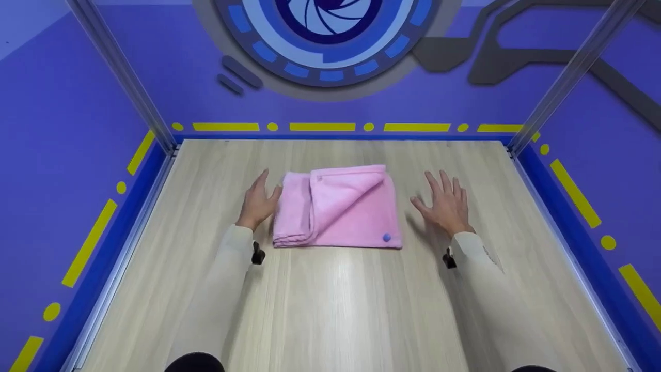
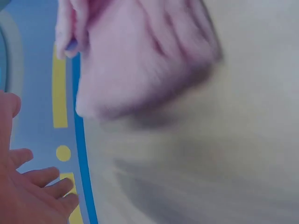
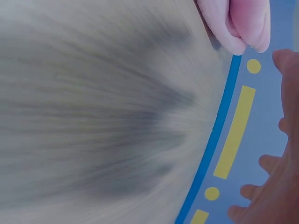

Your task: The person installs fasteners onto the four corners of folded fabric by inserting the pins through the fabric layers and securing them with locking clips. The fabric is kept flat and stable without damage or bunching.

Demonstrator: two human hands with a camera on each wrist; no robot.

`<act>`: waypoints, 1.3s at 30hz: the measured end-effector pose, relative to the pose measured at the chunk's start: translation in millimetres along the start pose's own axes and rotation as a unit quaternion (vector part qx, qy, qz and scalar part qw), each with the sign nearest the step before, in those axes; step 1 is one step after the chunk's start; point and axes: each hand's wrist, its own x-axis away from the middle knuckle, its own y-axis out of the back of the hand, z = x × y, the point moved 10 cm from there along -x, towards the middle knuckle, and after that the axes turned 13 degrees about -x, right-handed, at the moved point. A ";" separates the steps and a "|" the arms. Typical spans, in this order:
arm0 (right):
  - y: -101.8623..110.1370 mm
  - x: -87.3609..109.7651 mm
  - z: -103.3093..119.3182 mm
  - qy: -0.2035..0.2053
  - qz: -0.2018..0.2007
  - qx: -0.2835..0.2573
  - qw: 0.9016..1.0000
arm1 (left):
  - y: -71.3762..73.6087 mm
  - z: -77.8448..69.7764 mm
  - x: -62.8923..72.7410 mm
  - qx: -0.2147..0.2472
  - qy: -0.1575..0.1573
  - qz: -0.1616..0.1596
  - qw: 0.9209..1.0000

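Note:
A pink fleece cloth (image 1: 356, 217), folded in layers, lies on the wooden table. Its left part is doubled over thickly, and one upper flap is turned back diagonally. A small blue button-like dot (image 1: 387, 237) shows near its lower right corner. Just left of the cloth is my left hand (image 1: 258, 203), fingers spread, thumb close to the cloth's edge; whether it touches cannot be told. To the right, my right hand (image 1: 445, 205) hovers apart from the cloth with spread fingers. Neither hand holds anything. The left wrist view shows the cloth's thick folded end (image 2: 135, 70).
The pale wooden table (image 1: 330, 310) is bounded by blue-purple panels (image 1: 330, 111) with yellow markings at the back and both sides. Metal posts (image 1: 129, 82) stand at the far corners. A small black device (image 1: 258, 253) is on the left wrist, another (image 1: 450, 258) on the right.

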 end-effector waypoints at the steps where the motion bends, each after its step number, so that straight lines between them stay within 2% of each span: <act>1: 0.0 0.3 -0.1 -0.002 0.002 0.000 1.000 | -3.8 -3.3 -1.2 0.022 0.009 0.009 1.000; 3: -0.3 0.7 -0.6 -0.007 0.005 -0.002 1.000 | -10.1 -11.5 -3.4 0.062 0.024 0.021 0.998; 7: -0.6 1.2 -1.0 -0.007 0.011 -0.007 1.000 | -23.7 -26.7 -7.4 0.107 0.052 0.035 0.992; 14: -0.1 6.2 -3.9 -0.002 0.011 -0.012 1.000 | -50.3 -48.3 -7.3 0.200 0.104 0.075 0.971; 21: -0.2 9.9 -8.9 -0.012 0.019 -0.010 1.000 | -60.0 -53.9 -10.7 0.190 0.138 0.061 0.970; 28: 0.4 15.3 -11.8 -0.021 0.022 0.000 1.000 | -74.3 -53.9 -13.2 0.212 0.168 0.061 0.961; 35: 4.1 20.4 -16.4 -0.025 0.016 0.001 1.000 | -80.6 -56.9 -15.5 0.225 0.176 0.051 0.957; 39: 4.7 23.4 -19.1 -0.027 0.018 -0.002 0.999 | -85.5 -57.5 -16.2 0.249 0.181 0.049 0.950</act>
